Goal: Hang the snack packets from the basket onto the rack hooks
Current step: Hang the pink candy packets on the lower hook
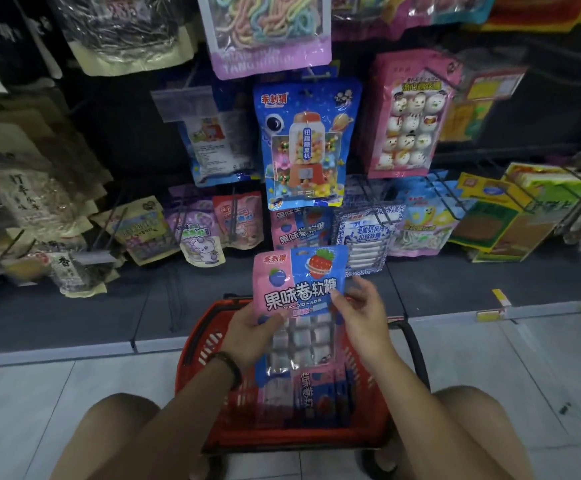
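Shop rack (136,140) | packet (299,292) above basket (195,344) | left grip (251,327) pinches, right grip (361,317) touches edge

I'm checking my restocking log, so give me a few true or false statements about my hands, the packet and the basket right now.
1. The left hand grips the pink and blue packet. True.
2. The basket is blue. False: it is red.
3. More packets lie in the basket. True.
4. The pink and blue packet already hangs on a hook. False: it is held above the basket.
5. The right hand holds a bottle. False: it only touches the packet's right edge.
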A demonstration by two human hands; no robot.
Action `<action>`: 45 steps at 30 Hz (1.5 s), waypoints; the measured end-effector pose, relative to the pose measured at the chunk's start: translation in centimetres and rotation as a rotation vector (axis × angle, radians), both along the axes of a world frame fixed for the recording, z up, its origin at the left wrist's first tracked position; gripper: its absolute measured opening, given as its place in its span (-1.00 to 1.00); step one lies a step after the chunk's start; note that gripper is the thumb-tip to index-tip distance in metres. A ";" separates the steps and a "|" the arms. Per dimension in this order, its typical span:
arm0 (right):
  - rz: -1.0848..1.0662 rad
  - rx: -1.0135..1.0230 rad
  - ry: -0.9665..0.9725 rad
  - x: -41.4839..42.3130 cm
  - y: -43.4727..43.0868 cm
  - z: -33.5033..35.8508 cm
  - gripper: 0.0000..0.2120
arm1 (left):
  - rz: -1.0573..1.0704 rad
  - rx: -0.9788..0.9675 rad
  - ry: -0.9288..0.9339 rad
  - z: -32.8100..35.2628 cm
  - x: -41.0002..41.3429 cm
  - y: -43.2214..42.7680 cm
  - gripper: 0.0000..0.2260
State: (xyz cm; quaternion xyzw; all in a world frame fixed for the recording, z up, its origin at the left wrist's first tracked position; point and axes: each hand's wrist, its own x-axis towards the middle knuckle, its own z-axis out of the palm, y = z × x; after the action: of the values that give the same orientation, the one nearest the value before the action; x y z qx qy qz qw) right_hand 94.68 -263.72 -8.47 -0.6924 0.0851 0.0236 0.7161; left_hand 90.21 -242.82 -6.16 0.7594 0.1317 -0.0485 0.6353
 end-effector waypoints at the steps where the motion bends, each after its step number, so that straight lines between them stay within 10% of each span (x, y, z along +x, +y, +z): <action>1: 0.024 0.041 -0.010 0.3 -0.1 0.0 -0.70 | -0.028 -0.002 0.004 0.1 0.4 0.4 -0.84; 15: 0.010 -0.126 -0.106 7.5 -0.9 -0.1 -0.92 | 0.165 0.298 -0.070 -1.6 8.1 1.3 -0.85; 45: 0.054 0.146 0.083 17.5 2.0 -3.7 -0.81 | 0.343 -0.383 0.170 -7.8 20.6 -0.3 -0.73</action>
State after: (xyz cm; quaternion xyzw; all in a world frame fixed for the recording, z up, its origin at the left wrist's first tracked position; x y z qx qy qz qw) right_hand 112.15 -261.72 -12.14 -0.6389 0.0940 0.0778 0.7596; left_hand 110.81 -243.07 -13.92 0.5854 0.2996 -0.0278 0.7529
